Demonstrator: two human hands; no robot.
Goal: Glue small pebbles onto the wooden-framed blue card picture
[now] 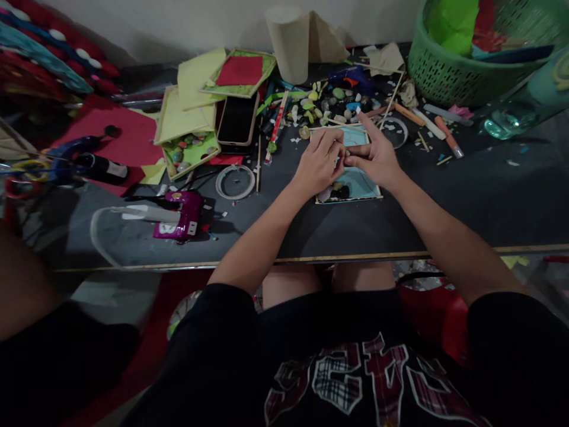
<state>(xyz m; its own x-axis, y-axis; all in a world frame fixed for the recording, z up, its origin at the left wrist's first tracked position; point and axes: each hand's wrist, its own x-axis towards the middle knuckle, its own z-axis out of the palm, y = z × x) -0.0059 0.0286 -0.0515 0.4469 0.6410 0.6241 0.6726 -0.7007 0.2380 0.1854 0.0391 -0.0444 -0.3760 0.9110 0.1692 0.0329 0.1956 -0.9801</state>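
My left hand [319, 155] and my right hand [377, 155] meet over a light blue card panel [362, 185] edged with thin sticks. Between their fingertips is a small greenish pebble [347, 153], partly covered by the fingers. The left fingers are curled together. My right thumb and a bent finger pinch toward the pebble, while the right index finger points up with a small white scrap [358, 110] at its tip. On the panel's near left corner lie a dark stone [341, 191] and a pale purple stone [325, 194].
Loose pebbles [338, 93] are scattered behind the panel. A purple glue gun [184, 214], a tape ring [235, 182] and a phone [237, 121] lie leftward. A green basket [453, 77] and a bottle [518, 112] stand right. Another person's arm [22, 284] is at left.
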